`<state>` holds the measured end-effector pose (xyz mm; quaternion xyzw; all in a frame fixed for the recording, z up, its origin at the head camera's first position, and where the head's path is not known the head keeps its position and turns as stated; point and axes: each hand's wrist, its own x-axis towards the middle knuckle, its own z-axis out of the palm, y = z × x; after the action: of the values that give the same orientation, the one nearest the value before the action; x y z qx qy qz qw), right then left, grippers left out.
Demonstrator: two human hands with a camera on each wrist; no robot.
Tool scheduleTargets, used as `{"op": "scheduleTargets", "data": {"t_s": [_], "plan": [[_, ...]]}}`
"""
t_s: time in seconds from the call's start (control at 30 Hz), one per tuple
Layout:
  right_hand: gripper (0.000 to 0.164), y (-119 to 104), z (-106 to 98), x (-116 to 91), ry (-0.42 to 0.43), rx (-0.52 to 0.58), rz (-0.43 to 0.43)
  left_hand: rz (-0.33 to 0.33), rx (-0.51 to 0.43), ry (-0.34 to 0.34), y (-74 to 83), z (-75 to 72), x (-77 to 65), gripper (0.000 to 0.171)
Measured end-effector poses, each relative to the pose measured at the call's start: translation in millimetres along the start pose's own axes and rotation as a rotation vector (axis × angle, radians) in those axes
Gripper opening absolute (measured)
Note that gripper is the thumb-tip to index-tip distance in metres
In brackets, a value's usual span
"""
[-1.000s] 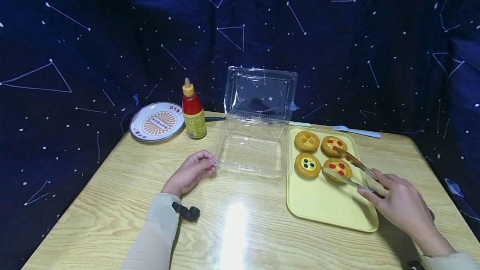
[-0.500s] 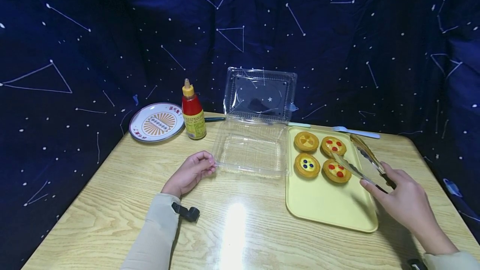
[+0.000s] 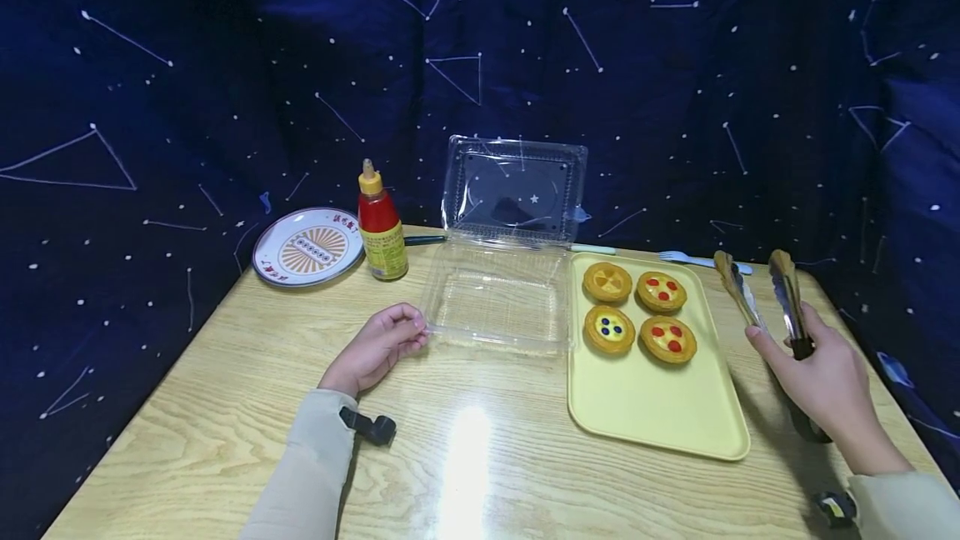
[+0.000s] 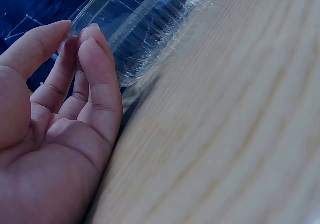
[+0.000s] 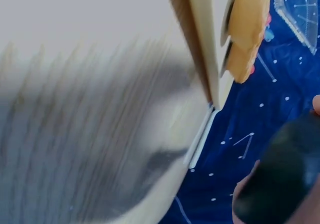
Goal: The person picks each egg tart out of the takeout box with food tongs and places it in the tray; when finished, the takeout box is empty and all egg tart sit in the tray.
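Observation:
My left hand [image 3: 378, 350] pinches the front left corner of a clear plastic clamshell box [image 3: 487, 337], whose lid [image 3: 513, 190] stands raised. In the left wrist view, thumb and fingertips meet at the box's rim [image 4: 82, 14]. Right of the yellow tray [image 3: 656, 415], my right hand [image 3: 828, 377] holds metal food tongs [image 3: 784, 283], tips spread apart with nothing between them. Several egg tarts sit on the tray: a blue-dotted tart [image 3: 609, 329], two red-dotted tarts [image 3: 667, 340] and a tart with yellow wedges [image 3: 607, 282]. The right wrist view shows the tongs' dark handle [image 5: 275, 174], blurred.
A sauce bottle [image 3: 384, 244] stands left of the box, beside a tilted patterned plate [image 3: 309, 248]. Behind the tray lies a blue fork [image 3: 705, 261]. A pale green handle [image 3: 592, 249] and a dark handle [image 3: 424, 240] lie near the back edge. A starry curtain [image 3: 645, 65] hangs behind.
My right hand has moved the tongs up and right, from over the red-dotted tarts to beyond the tray's right edge. The tarts and left hand stay in place; the head view shifts slightly.

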<state>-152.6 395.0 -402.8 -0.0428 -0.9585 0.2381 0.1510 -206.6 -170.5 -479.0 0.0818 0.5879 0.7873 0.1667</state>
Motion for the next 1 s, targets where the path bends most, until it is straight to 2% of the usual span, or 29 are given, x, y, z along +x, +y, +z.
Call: {"op": "scheduleTargets", "data": {"t_s": [0.2, 0.3, 0.43, 0.53, 0.67, 0.73, 1.0], "plan": [[0.051, 13.3, 3.7, 8.9, -0.031, 0.014, 0.074, -0.004, 0.004, 0.008, 0.0, -1.1, -1.2, 0.002], [0.059, 20.9, 6.6, 13.1, -0.065, 0.014, 0.106, -0.005, 0.008, 0.012, 0.6, -0.2, -1.4, 0.003], [0.087, 27.8, 10.8, 19.7, -0.14, -0.009, 0.147, -0.004, 0.008, 0.016, 0.3, -0.3, -1.1, 0.005], [0.094, 31.5, 15.0, 24.6, -0.18, -0.034, 0.159, -0.002, 0.007, 0.015, -0.3, -0.8, -1.3, 0.005], [0.092, 34.0, 20.2, 29.0, -0.21, -0.051, 0.181, -0.001, 0.003, 0.015, -1.1, -0.8, -1.6, 0.005], [0.098, 34.1, 22.0, 30.6, -0.227, -0.06, 0.198, -0.002, -0.002, 0.015, -1.5, -0.6, -1.6, 0.005], [0.098, 37.4, 26.1, 29.4, -0.219, -0.094, 0.195, -0.004, -0.003, 0.009, -1.6, 0.5, -0.3, 0.005]]}}
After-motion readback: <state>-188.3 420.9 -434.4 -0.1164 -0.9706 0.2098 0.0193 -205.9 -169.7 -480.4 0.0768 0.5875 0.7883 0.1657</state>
